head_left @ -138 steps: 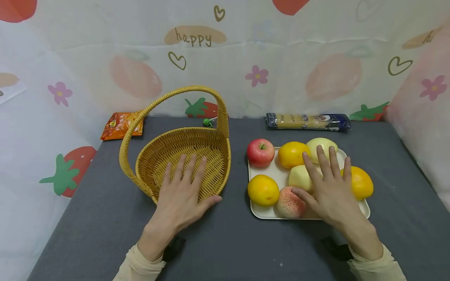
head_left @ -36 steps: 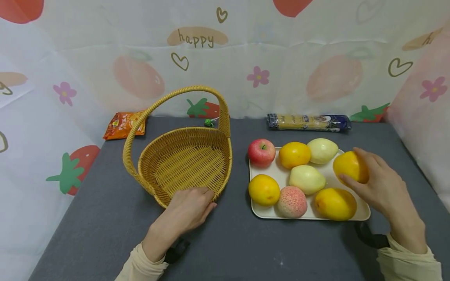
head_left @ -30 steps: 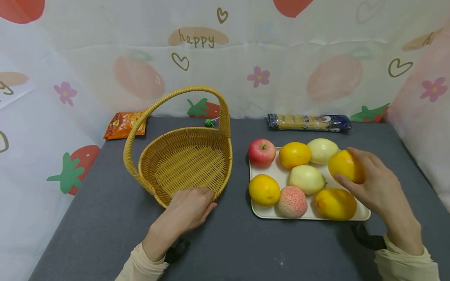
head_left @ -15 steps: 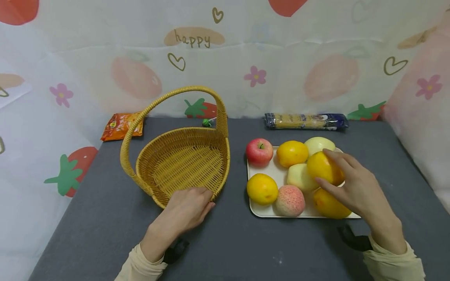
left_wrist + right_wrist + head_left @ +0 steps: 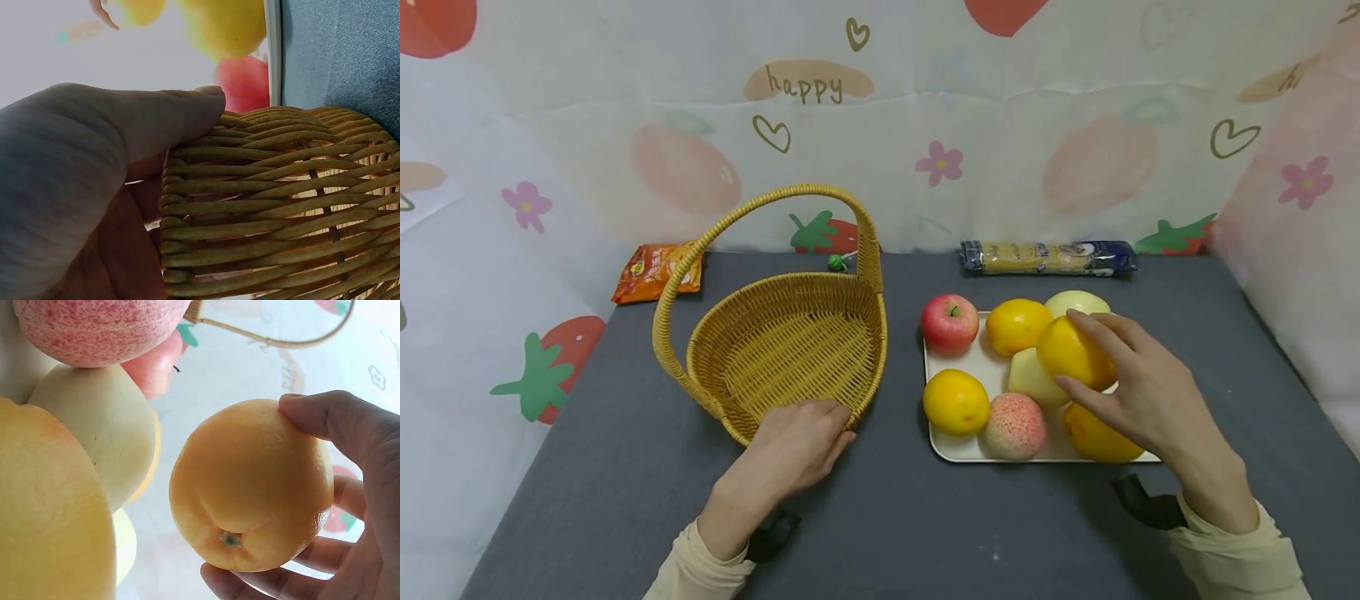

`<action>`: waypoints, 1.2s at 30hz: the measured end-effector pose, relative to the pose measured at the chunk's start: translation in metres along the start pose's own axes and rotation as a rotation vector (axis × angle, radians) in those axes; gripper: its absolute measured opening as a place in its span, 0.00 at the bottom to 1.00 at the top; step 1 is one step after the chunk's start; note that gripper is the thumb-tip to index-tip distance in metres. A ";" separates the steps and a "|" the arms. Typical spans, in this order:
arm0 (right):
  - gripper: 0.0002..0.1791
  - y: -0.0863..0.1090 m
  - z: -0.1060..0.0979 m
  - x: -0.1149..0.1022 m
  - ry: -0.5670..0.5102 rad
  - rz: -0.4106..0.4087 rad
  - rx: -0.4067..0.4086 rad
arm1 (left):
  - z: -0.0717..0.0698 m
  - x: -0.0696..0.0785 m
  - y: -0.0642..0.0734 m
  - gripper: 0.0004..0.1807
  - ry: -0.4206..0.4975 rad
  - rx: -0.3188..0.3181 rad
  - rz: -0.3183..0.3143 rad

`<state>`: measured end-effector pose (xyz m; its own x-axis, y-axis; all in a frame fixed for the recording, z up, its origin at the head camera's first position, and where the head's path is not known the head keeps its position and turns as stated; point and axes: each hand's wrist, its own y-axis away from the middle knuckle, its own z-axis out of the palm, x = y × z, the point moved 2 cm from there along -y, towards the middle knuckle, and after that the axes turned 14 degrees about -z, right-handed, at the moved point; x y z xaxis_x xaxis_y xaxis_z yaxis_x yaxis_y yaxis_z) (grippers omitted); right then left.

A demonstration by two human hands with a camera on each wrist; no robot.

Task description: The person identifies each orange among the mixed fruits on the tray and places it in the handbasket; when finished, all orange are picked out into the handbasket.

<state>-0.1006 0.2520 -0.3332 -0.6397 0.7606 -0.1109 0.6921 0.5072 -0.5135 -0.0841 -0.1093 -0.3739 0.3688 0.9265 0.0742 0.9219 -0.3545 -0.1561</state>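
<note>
In the head view my left hand [image 5: 792, 450] grips the near rim of a yellow wicker basket [image 5: 797, 358] with a tall arched handle. Close up, the thumb lies on the outside of the woven wall [image 5: 281, 206] and the fingers reach behind it. My right hand [image 5: 1157, 400] holds an orange [image 5: 1075, 354] above the tray, thumb on one side and fingers round the other. The orange's small green stem end [image 5: 230, 539] shows in the right wrist view. Beneath it, partly covered, are a pale green fruit [image 5: 1032, 379] and a yellow mango-like fruit [image 5: 1101, 435].
The white tray [image 5: 958, 454] also bears a red apple [image 5: 950, 323], a pink speckled peach [image 5: 1015, 427], two more orange-yellow fruits [image 5: 956, 402] and another pale fruit [image 5: 1077, 302]. Behind lie an orange snack packet [image 5: 651, 273], a noodle packet [image 5: 1048, 258] and a small green item [image 5: 838, 262].
Both hands were spread flat over basket and tray at first. Since then the left has taken the basket rim; the right has lifted the orange off the tray's right side and carried it left.
</note>
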 end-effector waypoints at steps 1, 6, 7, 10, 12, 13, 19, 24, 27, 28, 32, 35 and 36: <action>0.42 -0.001 0.000 0.000 0.006 -0.013 -0.001 | 0.000 0.000 0.000 0.14 -0.001 0.000 -0.001; 0.41 -0.010 0.000 -0.002 0.025 -0.070 -0.019 | 0.000 0.000 0.000 0.14 -0.004 0.004 -0.001; 0.41 -0.012 0.000 -0.003 0.027 -0.077 -0.029 | 0.000 0.000 0.000 0.14 -0.004 0.004 0.000; 0.41 -0.018 0.000 -0.005 0.025 -0.093 -0.058 | 0.000 0.000 0.000 0.14 -0.010 0.000 0.000; 0.41 -0.021 0.001 -0.006 0.018 -0.100 -0.074 | -0.001 0.000 0.000 0.14 -0.013 -0.004 -0.002; 0.41 -0.023 0.002 -0.007 0.013 -0.104 -0.080 | -0.001 0.000 0.000 0.14 -0.015 -0.006 -0.002; 0.40 -0.035 0.009 -0.011 -0.047 -0.123 -0.121 | -0.001 0.000 0.000 0.14 -0.021 -0.007 -0.004; 0.39 -0.041 0.015 -0.014 -0.055 -0.132 -0.143 | -0.001 0.000 0.001 0.15 -0.019 0.002 0.001; 0.39 -0.042 0.017 -0.015 -0.042 -0.143 -0.129 | -0.001 0.001 0.000 0.15 -0.017 0.007 0.004; 0.39 -0.043 0.017 -0.016 -0.039 -0.147 -0.121 | -0.001 0.001 0.000 0.15 -0.017 0.007 0.004; 0.39 -0.047 0.019 -0.017 -0.043 -0.162 -0.102 | -0.002 0.001 0.000 0.14 -0.020 0.003 0.002; 0.39 -0.051 0.020 -0.019 -0.046 -0.173 -0.096 | -0.001 0.001 0.000 0.14 -0.017 -0.008 -0.004; 0.39 -0.052 0.020 -0.020 -0.047 -0.179 -0.094 | -0.001 0.001 0.000 0.14 -0.016 -0.012 -0.006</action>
<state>-0.1308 0.2019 -0.3213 -0.7686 0.6363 -0.0664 0.5931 0.6697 -0.4469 -0.0838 -0.1088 -0.3725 0.3618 0.9304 0.0594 0.9254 -0.3507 -0.1439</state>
